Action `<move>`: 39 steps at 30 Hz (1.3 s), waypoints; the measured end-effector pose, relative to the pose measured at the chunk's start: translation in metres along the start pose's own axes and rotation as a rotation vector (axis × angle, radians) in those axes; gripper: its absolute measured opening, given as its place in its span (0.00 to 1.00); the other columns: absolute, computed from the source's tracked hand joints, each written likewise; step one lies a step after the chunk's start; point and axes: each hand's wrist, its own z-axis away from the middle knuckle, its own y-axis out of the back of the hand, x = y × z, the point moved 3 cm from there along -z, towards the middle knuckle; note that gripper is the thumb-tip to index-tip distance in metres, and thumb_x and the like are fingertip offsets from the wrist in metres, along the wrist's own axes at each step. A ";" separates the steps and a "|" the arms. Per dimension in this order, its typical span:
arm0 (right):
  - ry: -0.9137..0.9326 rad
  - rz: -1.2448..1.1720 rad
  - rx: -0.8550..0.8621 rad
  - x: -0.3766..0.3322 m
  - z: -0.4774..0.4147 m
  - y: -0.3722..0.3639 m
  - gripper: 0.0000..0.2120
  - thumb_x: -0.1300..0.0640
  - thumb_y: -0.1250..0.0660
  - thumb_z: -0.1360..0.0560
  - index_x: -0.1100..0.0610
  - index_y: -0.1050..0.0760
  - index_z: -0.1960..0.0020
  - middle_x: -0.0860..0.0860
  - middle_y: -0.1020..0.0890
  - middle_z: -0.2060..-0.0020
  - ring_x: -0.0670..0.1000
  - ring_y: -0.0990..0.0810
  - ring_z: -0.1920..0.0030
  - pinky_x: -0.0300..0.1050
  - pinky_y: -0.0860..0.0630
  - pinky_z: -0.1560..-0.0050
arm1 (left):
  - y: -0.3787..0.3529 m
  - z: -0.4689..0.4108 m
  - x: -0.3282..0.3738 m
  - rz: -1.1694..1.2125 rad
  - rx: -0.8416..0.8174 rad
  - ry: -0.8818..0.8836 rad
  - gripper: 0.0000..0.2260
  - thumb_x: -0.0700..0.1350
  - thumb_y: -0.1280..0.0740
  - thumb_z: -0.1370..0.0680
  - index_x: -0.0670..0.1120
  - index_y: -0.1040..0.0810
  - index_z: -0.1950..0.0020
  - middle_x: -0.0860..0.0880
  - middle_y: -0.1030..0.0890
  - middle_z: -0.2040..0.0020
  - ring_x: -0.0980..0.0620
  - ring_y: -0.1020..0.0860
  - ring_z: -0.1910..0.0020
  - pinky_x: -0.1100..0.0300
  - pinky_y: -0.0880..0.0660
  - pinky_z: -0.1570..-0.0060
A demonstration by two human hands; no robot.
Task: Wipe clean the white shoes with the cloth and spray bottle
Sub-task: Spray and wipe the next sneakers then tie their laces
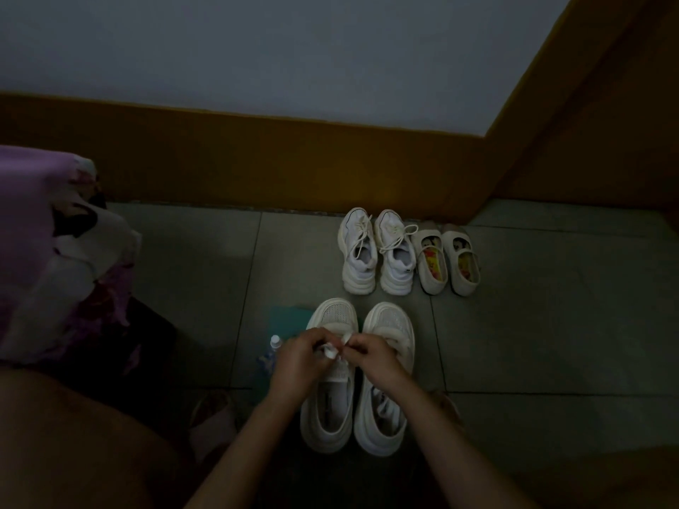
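Two white slip-on shoes stand side by side on the floor in front of me, the left shoe [329,409] and the right shoe [385,413]. Over the left shoe's strap, my left hand [299,356] and my right hand [371,356] both pinch a small white cloth [332,350] between their fingertips. A spray bottle [273,349] with a white cap stands just left of my left hand, on a teal mat [290,317].
A pair of white lace-up sneakers [374,251] and a pair of small strap shoes [446,259] stand by the brown skirting. A purple and white cloth-covered thing [55,259] fills the left side. My knees frame the bottom corners.
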 end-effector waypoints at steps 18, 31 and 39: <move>0.055 -0.045 0.053 0.005 0.003 0.003 0.14 0.69 0.38 0.24 0.57 0.23 0.43 0.45 0.19 0.59 0.36 0.21 0.62 0.33 0.27 0.60 | -0.008 0.004 0.009 0.030 0.073 -0.131 0.08 0.33 0.32 0.30 0.45 0.22 0.57 0.53 0.20 0.59 0.62 0.22 0.58 0.74 0.30 0.58; 0.067 0.185 0.086 -0.005 0.010 0.015 0.06 0.64 0.32 0.27 0.65 0.19 0.59 0.44 0.22 0.71 0.36 0.25 0.69 0.29 0.31 0.63 | 0.001 0.010 -0.012 0.285 0.260 0.127 0.10 0.36 0.27 0.31 0.51 0.20 0.66 0.56 0.17 0.63 0.57 0.19 0.59 0.63 0.23 0.56; 0.061 0.918 -0.023 0.010 0.011 0.023 0.08 0.64 0.39 0.24 0.61 0.23 0.47 0.57 0.22 0.47 0.55 0.25 0.45 0.44 0.30 0.46 | 0.002 0.014 -0.036 0.647 0.315 0.495 0.06 0.37 0.27 0.30 0.41 0.22 0.66 0.50 0.20 0.75 0.57 0.24 0.76 0.64 0.26 0.72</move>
